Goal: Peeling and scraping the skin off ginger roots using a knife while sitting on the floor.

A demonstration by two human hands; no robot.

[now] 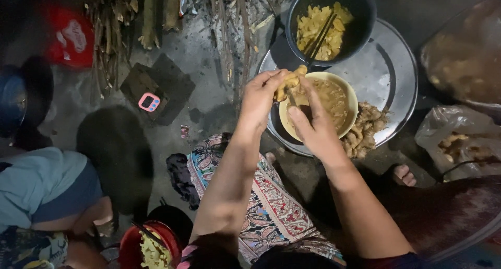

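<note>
Dim concrete floor (209, 60) under me, w/ sticks and dry stalks (112, 34) piled at the far side. My left hand (261, 99) is pinched around a knobbly yellow-brown root piece (289, 81), held just above the yellow bowl (350, 99). My right hand (313, 125) is beside it, fingers partly curled over the bowl's near rim; can't tell if it grips anything. Bowl holds brownish mush and sits on a round metal tray (389, 70). Also on the tray: black bowl (360, 26) of pale yellow pieces w/ chopsticks (321, 36) in it, plus a heap of brown root bits (365, 128) just right of the yellow bowl. Small pink timer (149, 102) on a dark slab to the left. Another person's arm, lower left, near a red bowl (133, 245).
</note>
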